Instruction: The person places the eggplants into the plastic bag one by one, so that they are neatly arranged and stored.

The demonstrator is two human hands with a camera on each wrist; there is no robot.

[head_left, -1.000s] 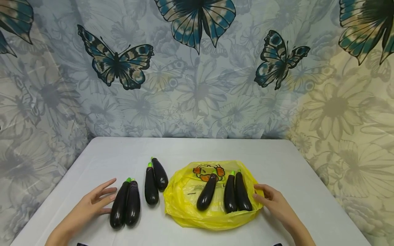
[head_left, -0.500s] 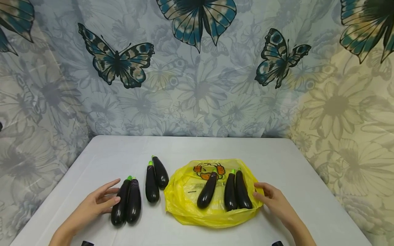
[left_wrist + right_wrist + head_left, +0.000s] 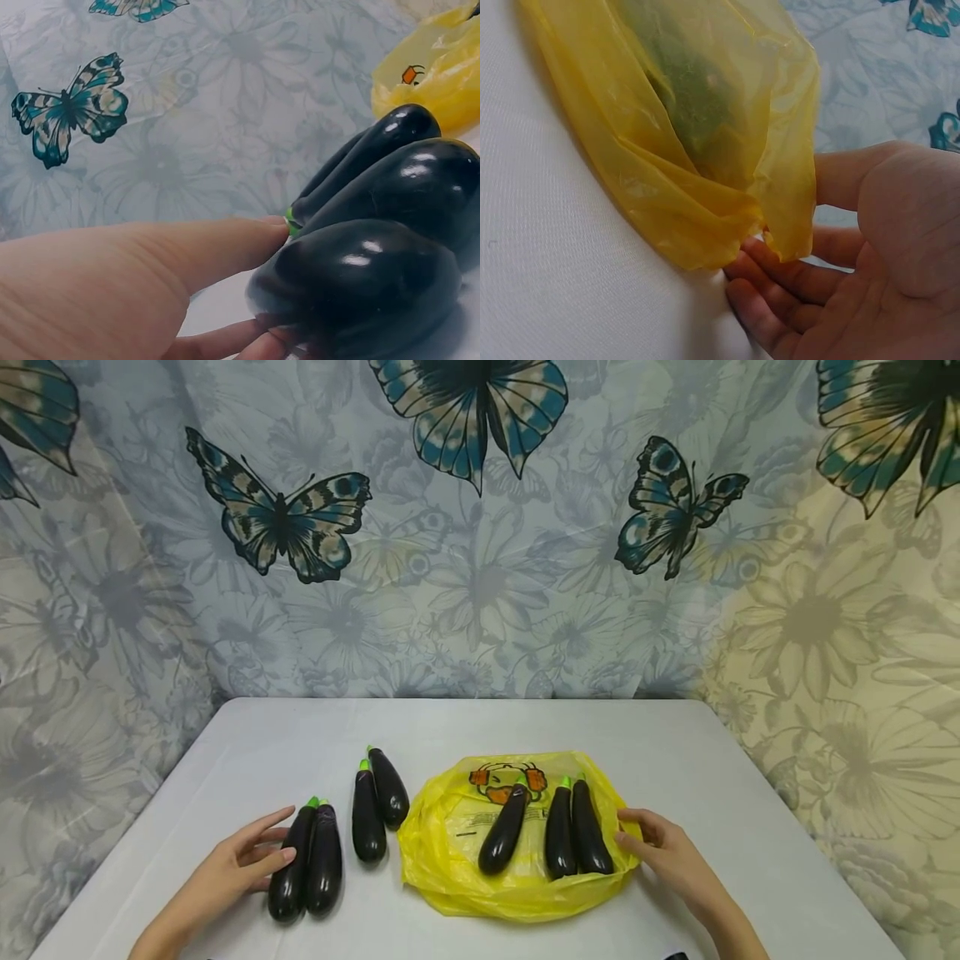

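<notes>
My left hand (image 3: 225,872) is at the leftmost eggplant (image 3: 287,887), its thumb across the upper side and its fingers along the left. In the left wrist view, the thumb (image 3: 240,244) lies by the narrow part of this glossy dark eggplant (image 3: 360,289), with fingertips low against it. A second eggplant (image 3: 325,868) lies right alongside. On the right, my right hand (image 3: 667,852) grips the edge of a thin yellow plastic bag (image 3: 442,877). The right wrist view shows the bag's edge (image 3: 787,187) between thumb and fingers. Three eggplants lie in the bag, one (image 3: 504,835) apart from the other two.
Two more eggplants (image 3: 367,818) lie between the left pair and the bag, the farther one (image 3: 388,789) close to the bag's left edge. All stands on a white table (image 3: 300,735), with a butterfly-patterned cloth (image 3: 487,610) hanging behind it.
My left hand has moved right to the leftmost eggplant, its thumb coming over the top. My right hand stays on the bag's edge, and the eggplants lie as before.
</notes>
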